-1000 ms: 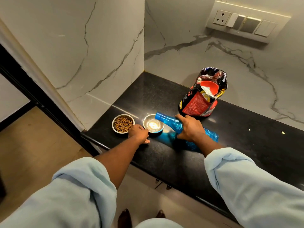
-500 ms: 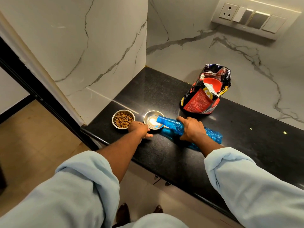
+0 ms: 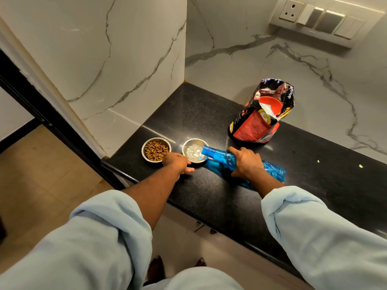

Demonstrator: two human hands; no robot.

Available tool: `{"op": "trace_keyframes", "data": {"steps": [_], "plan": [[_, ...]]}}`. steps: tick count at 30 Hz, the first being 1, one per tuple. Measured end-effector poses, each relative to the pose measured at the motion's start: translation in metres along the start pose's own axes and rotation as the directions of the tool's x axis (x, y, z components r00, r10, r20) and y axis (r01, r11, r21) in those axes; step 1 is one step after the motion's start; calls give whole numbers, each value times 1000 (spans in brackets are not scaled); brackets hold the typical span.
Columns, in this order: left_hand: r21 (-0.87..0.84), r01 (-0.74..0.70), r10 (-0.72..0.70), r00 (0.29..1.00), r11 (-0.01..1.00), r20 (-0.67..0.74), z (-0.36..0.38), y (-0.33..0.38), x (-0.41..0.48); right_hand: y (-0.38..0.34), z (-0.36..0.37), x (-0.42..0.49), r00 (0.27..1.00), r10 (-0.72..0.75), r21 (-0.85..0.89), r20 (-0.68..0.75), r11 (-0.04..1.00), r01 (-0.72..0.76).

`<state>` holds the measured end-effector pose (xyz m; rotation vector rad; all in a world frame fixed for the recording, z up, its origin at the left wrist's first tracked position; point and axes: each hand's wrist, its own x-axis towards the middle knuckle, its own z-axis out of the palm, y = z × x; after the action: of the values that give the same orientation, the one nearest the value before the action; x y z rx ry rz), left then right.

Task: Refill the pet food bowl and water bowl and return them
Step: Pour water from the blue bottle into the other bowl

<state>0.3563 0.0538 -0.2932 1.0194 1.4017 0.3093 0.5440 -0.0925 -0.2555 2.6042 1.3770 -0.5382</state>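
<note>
A blue plastic water bottle is held tipped almost level by the right hand, whose fingers are wrapped over the bottle's middle, pressed down around it. The bottle's open mouth is set over the near right rim of a small steel water bowl, and bright, rippled water can be seen inside that bowl. The bottle's crumpled base is seen behind the right wrist, low over the black granite counter. The left hand is placed at the near left edge of the water bowl, its fingers curled against the rim; whether the rim is actually pinched cannot be told from this angle. Just beside the water bowl, to the left, a second steel bowl is set on the counter, filled with brown kibble. Behind the bowls and to the right, an open red and black pet food bag is stood upright, with a red scoop lodged in its mouth. Pale blue sleeves are rolled back from both forearms. The counter is bounded by white marble walls, and a switch panel is mounted at the upper right.
</note>
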Motion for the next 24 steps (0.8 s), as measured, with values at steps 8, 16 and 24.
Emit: {"op": "trace_keyframes", "data": {"steps": [8, 16, 24], "plan": [[-21, -3, 3, 1000, 1000, 7, -1, 0, 0, -3, 0, -1, 1000, 4, -11, 14, 1000, -4], [-15, -6, 6, 1000, 1000, 4, -1, -2, 5, -5, -1, -1, 1000, 10, -6, 23, 1000, -10], [-20, 1, -1, 1000, 1000, 17, -2, -2, 8, -5, 0, -2, 1000, 10, -9, 25, 1000, -10]]}}
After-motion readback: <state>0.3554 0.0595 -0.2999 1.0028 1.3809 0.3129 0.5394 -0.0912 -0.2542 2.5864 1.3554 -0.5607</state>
